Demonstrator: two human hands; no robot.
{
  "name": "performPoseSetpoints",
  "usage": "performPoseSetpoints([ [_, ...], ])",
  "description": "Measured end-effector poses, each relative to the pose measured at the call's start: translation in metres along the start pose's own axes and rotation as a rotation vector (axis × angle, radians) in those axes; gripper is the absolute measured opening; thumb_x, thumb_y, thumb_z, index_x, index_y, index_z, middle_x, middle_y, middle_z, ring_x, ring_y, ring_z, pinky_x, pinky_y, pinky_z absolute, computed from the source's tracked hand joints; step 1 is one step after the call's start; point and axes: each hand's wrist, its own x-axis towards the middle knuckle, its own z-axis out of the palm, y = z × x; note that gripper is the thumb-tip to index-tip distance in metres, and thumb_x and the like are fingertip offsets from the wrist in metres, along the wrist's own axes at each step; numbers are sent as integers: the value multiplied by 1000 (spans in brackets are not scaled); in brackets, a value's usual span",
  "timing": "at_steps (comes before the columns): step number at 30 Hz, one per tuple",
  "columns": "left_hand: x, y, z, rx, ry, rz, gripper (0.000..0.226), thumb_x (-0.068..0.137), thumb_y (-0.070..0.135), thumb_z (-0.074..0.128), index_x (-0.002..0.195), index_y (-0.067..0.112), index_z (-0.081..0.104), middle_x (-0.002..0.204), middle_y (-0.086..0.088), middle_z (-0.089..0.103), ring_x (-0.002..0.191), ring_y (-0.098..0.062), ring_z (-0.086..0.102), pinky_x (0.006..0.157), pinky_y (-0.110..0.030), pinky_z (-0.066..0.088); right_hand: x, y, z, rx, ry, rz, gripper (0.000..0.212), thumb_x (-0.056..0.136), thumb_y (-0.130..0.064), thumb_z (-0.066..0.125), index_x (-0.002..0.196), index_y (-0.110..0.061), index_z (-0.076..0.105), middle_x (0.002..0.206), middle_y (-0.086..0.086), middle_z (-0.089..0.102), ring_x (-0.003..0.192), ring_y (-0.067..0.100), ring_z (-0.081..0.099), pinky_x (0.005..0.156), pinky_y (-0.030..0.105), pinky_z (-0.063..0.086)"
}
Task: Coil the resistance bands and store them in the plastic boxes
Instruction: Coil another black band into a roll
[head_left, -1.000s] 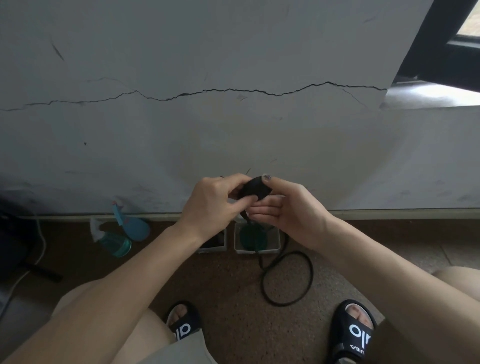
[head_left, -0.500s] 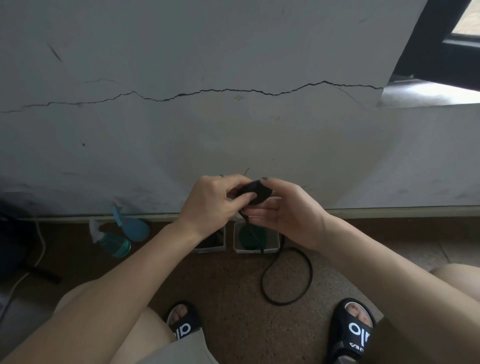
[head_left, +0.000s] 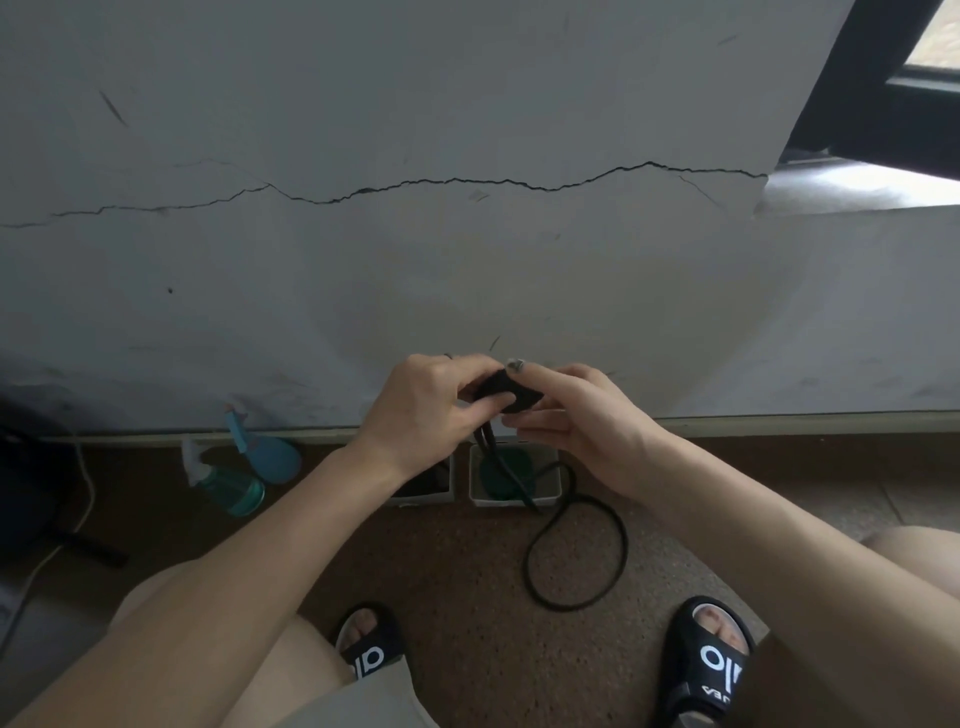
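Not much has shifted since a second ago, just the roll turned a little flatter between the fingertips. Left hand (head_left: 426, 408) has thumb and fingers curled round the black band (head_left: 506, 392), pinching the rolled-up part, and the right hand (head_left: 582, 421) grips it from the other side with the thumb on top. The loose tail hangs down across the right plastic box (head_left: 514, 475) (something green already inside) and loops onto the brown floor (head_left: 467, 571). A second box (head_left: 423, 486) sits just left of it, both near the wall's (head_left: 467, 260) base. Two spray bottles (head_left: 244, 467) lie farther left.
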Motion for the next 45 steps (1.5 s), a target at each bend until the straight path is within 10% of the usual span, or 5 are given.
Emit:
performPoseSetpoints([
  [8,-1,3,0,-55,78,-27,30,90,27,76,118,17,75,105,4,78,94,-4,73,85,-27,61,-7,-6,0,352,-124,99,42,102,-29,59,132,1,60,104,19,77,103,31,76,97,40,57],
  [15,0,1,0,21,17,34,26,92,27,72,115,15,74,100,2,78,88,-11,74,78,-33,62,-2,3,6,-72,64,-68,54,90,-36,79,128,-3,60,118,18,73,96,20,74,93,34,59],
  [22,-2,3,1,7,100,-4,31,91,26,76,118,12,71,107,-1,78,96,-9,74,86,-30,62,-6,-2,3,425,-98,80,39,104,-23,54,131,5,57,108,25,76,106,36,75,101,42,57],
  [28,0,1,-1,76,49,64,23,94,24,72,115,13,73,99,-2,78,88,-14,74,76,-34,62,-5,0,5,46,-29,-23,46,99,-39,66,127,-3,67,101,10,77,98,23,72,93,36,59],
  [45,0,8,5,-83,54,-91,49,87,29,80,131,19,61,112,0,77,99,-8,74,90,-22,60,-4,-1,5,124,-17,-47,49,97,-34,69,132,-2,60,122,20,73,106,29,76,93,38,60],
])
